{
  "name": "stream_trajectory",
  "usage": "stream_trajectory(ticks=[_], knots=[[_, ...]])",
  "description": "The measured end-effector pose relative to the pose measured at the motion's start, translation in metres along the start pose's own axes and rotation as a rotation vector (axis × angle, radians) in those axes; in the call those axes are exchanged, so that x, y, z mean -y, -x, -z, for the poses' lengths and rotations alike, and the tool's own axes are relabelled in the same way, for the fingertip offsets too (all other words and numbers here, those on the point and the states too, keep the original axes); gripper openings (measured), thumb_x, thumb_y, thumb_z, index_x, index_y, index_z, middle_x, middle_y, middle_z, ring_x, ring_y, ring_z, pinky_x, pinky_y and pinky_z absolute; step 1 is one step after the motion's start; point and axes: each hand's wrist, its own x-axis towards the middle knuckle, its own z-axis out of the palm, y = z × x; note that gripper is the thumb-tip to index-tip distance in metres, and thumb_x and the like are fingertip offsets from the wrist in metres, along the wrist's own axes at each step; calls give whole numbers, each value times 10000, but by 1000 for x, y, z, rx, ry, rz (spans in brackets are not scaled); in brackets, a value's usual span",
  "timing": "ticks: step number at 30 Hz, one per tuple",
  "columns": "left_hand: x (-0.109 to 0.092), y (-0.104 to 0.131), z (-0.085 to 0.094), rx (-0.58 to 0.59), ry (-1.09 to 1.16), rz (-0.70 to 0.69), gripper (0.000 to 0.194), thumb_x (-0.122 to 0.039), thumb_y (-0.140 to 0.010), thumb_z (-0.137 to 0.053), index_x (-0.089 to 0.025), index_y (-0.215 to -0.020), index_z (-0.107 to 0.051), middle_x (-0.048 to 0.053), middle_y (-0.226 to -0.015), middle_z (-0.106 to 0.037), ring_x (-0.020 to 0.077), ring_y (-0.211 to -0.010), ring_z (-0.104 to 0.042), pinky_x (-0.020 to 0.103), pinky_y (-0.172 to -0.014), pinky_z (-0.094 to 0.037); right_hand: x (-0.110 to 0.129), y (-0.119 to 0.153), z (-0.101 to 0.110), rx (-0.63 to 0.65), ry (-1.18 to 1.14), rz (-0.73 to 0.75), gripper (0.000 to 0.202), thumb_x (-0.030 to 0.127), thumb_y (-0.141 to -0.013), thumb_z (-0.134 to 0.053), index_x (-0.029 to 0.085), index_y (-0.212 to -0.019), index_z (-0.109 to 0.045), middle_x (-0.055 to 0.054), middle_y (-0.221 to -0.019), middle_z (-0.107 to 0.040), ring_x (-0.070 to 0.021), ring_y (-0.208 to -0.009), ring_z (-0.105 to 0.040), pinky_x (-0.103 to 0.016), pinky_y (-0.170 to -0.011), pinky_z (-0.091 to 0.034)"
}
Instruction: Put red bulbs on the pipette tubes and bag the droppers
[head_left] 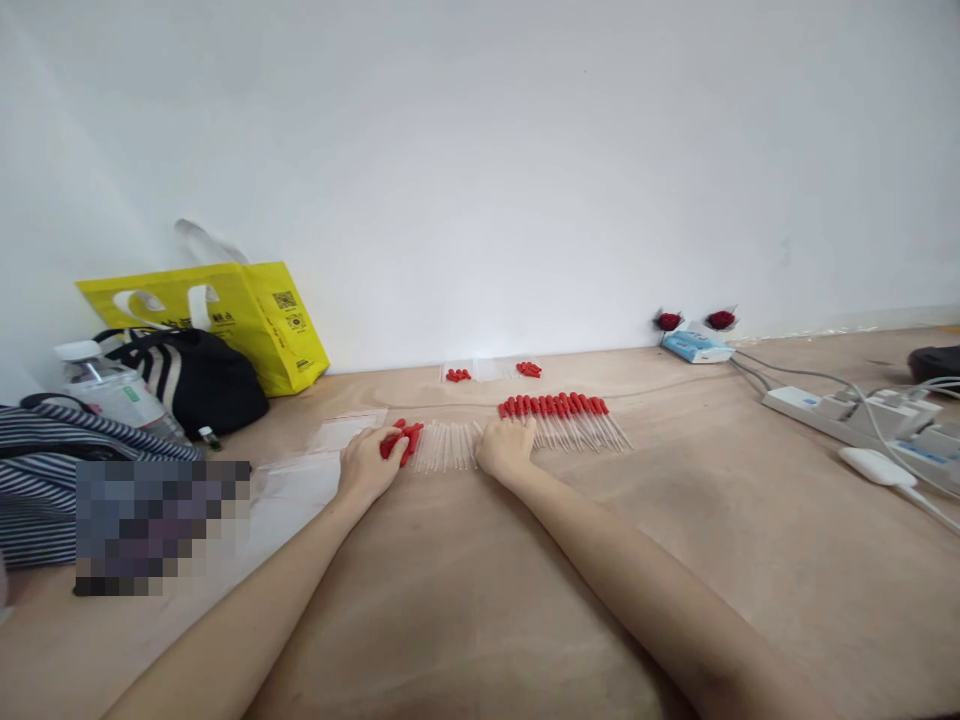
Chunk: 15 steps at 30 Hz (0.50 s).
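Observation:
On the wooden table, my left hand (367, 462) is closed around the near side of a small cluster of red pieces (409, 440). Just right of them, a row of clear thin sticks (448, 446) lies side by side. My right hand (506, 447) rests at the right end of that row with its fingers curled; whatever they hold is hidden. Beyond it, several sticks with red tips (566, 410) lie in a slanted row, tips away from me. Two small groups of red pieces (458, 375) (529, 369) sit on clear plastic near the wall.
Plastic sleeves (300, 475), a striped cloth (45, 470), a bottle (120, 390), a black bag (202, 375) and a yellow bag (281, 330) stand left. Rightward are a blue packet (697, 345), dark red flowers (722, 319), a power strip (825, 415) and a white charger (876, 466) with cables.

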Motion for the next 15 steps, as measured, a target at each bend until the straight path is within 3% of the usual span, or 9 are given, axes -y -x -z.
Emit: stream_trajectory(ticks=[6, 10, 12, 15], knots=[[-1, -2, -3, -129, 83, 58, 235, -304, -732, -461, -174, -826, -633, 57, -806, -661, 219, -788, -608, 312, -703, -472, -10, 14, 8, -48, 12, 35, 271, 175, -824, -386, 69, -947, -602, -181, -954, -605, -256, -903, -532, -389, -796, -264], [-13, 9, 7, -224, 239, -22, 276, -315, -765, -457, -143, -941, -581, 70, -917, -641, 193, -854, -593, 301, -773, -466, -45, 35, 10, -150, -70, 248, 218, 203, -833, -406, 95, -914, -577, -140, -924, -601, -222, -871, -519, -330, -738, -322], [-28, 20, 12, -140, 398, -153, 259, -309, -769, -478, -153, -954, -570, 55, -895, -640, 177, -828, -598, 300, -772, -471, -69, 47, 11, -167, -117, 405, 154, 204, -825, -442, 126, -827, -574, -104, -864, -602, -194, -836, -510, -301, -722, -340], [-56, 41, 18, 94, 491, -349, 218, -270, -766, -505, -163, -942, -575, 48, -856, -646, 174, -809, -597, 317, -779, -466, -105, 64, 13, -169, -210, 558, 119, 241, -815, -495, 165, -747, -556, -49, -771, -588, -167, -769, -495, -282, -691, -357]])
